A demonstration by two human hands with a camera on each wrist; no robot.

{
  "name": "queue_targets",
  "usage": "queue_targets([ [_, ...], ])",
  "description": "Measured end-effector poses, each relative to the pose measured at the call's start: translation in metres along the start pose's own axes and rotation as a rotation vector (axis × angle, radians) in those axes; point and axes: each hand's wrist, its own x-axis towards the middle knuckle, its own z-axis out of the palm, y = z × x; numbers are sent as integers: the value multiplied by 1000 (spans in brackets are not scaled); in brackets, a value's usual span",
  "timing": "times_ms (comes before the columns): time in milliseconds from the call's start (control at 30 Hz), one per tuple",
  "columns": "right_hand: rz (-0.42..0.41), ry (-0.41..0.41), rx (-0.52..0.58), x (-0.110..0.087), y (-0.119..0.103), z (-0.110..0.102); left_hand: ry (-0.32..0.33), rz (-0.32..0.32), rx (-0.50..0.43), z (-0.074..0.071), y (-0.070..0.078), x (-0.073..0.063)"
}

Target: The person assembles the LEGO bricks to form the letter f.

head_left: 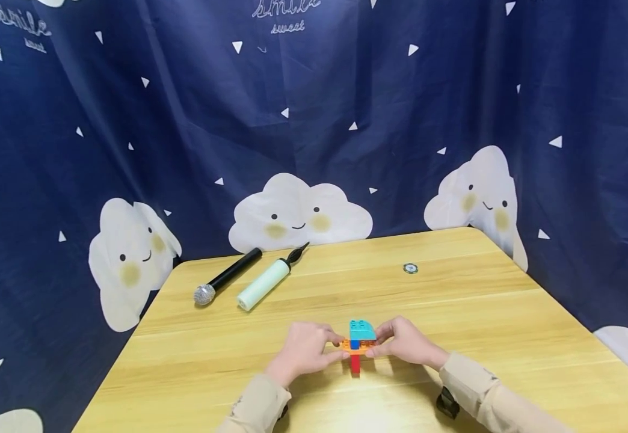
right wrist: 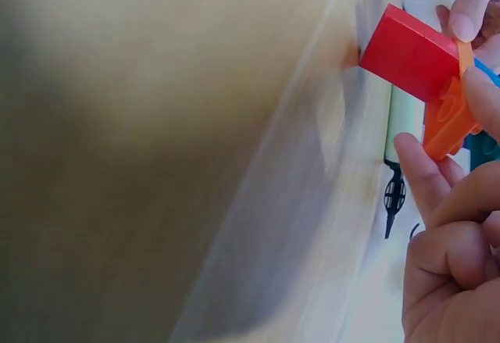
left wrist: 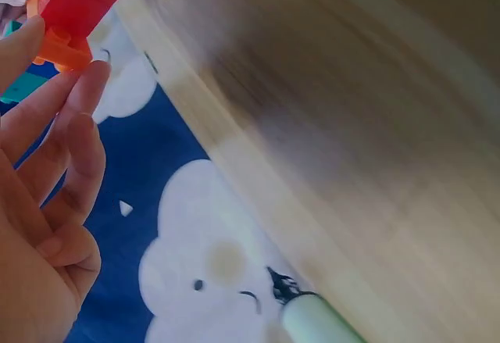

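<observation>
A small toy-brick build stands between the two hands in the head view. Its red brick [head_left: 355,364] forms the bottom, an orange piece [head_left: 365,347] spreads sideways above it, a blue brick [head_left: 354,344] sits in the middle, and a teal brick [head_left: 361,331] with a curved side tops it. My left hand [head_left: 307,349] pinches the left end of the orange piece between thumb and fingers. On the opposite end, my right hand [head_left: 407,343] pinches the same orange piece. The right wrist view shows the red brick [right wrist: 414,54] from below, fingertips at the orange edge.
At the back left of the wooden table [head_left: 482,313] lie a black microphone [head_left: 230,278] and a pale green hand pump [head_left: 265,282] with a black nozzle. A round chip [head_left: 410,268] lies at the back right. A blue cloud-print curtain [head_left: 314,138] hangs behind the table.
</observation>
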Motion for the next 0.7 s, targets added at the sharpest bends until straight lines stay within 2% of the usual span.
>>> queue_targets([
  [167,-48,-79,-14,-21,-3,-1,-22,147,123,-8,18,-6],
  [267,-94,-122,3,-35,-4,0,-55,201,124,-13,30,-11],
  [367,-131,-164,49,-46,-3,2,-84,215,119,-15,38,-15],
  [467,-151,-179,42,-51,-2,6,-101,226,112,-14,44,-16],
  [700,-172,-142,-78,-54,-4,10,-113,228,91,-7,47,-18],
])
